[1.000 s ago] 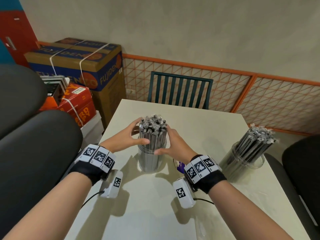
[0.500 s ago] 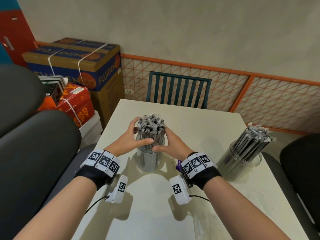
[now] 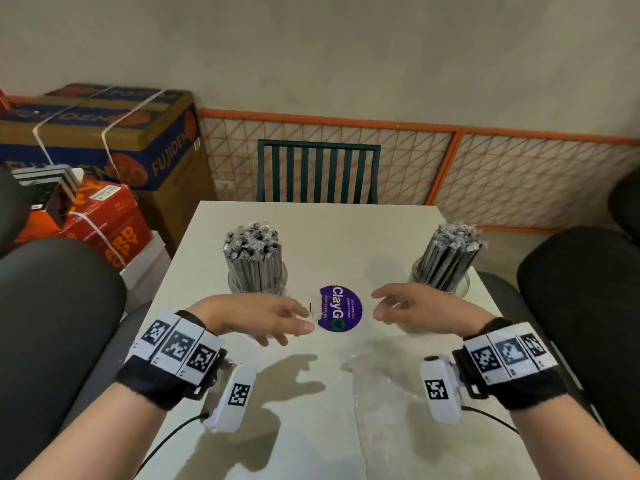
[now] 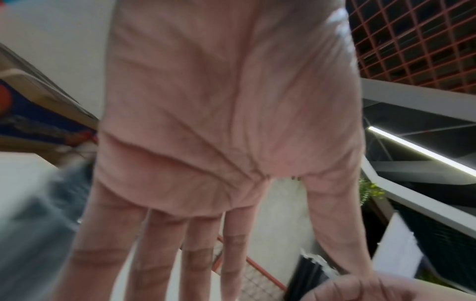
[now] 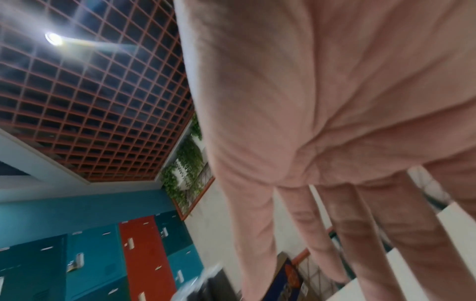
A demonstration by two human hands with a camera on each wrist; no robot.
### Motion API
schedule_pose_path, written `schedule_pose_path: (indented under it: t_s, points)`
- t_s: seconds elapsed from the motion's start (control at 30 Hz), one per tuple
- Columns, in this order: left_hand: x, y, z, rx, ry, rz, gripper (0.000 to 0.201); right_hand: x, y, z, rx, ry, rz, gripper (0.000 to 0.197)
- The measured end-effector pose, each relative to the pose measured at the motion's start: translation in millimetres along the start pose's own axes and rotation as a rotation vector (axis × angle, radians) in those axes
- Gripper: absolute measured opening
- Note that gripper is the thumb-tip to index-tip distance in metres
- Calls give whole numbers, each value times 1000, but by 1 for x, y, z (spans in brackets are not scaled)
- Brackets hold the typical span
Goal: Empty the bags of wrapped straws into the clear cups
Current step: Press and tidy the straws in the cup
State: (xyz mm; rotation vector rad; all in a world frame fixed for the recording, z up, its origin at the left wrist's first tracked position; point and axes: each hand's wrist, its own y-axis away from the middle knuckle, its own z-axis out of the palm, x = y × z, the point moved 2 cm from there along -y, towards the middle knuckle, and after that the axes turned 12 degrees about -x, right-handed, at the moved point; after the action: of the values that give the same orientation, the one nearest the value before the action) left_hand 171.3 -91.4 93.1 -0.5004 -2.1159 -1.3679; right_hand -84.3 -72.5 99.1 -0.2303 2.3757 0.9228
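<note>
A: Item: left cup point(image 3: 258, 287) and right cup point(image 3: 441, 277) of wrapped straws point(image 3: 252, 252), standing well apart on the bench point(image 3: 346, 427)?

B: Yes. Probably light, top-heavy, slick-walled; best held low round the wall. Left hand point(image 3: 256, 317) and right hand point(image 3: 415, 308) hovered slack-fingered, holding nothing.

Black wristbands point(image 3: 152, 382) carry checkered tags and white cabled cameras point(image 3: 231, 396).

Two cups of straws on a table, a sticker between them.

Left cup point(image 3: 258, 289) behind left hand point(image 3: 256, 317); right cup point(image 3: 440, 282) behind right hand point(image 3: 415, 308); sticker point(image 3: 341, 308) on table point(image 3: 311, 427); chair point(image 3: 317, 171) beyond; boxes point(image 3: 100, 140) left.
</note>
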Motion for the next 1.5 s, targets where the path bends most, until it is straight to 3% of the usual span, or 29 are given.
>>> schedule_pose_path:
  t_s: [0.17,0.27,0.37,0.47,0.57,0.7,0.77,0.87,0.97,1.1,1.2,1.27,1.5]
  points:
    - [74,-60,0,33,-15,156,65,67,55,-41,49,118,218,48]
    - [110,-100,-4,136,19,229,79,106,69,-64,263,21,363,67]
    - [134,-143,-10,306,54,275,100,123,62,-69,569,-162,226,64]
    - [147,-180,-9,340,113,291,116,127,39,-59,664,-272,79,86]
    - [155,-206,-3,257,180,345,128,132,12,-50,671,-356,-8,109]
    - [163,-222,-10,184,297,477,120,139,-16,-50,711,-381,-90,123]
    - [171,-226,-11,187,264,520,102,142,-27,-53,688,-396,-101,121]
    - [191,-221,-12,336,199,544,59,136,-29,-62,656,-428,-155,99]
    - [203,-204,-24,460,217,592,42,130,-7,-90,719,-358,-266,54]
    - [205,-182,-32,358,169,607,49,134,9,-125,506,-288,-321,37]
    - [190,-189,-21,244,92,507,58,145,3,-118,358,-204,-262,48]
    - [179,-196,-14,231,117,479,64,150,2,-105,345,-174,-226,60]
    - [176,-206,7,301,222,576,82,147,1,-66,380,-367,-253,85]
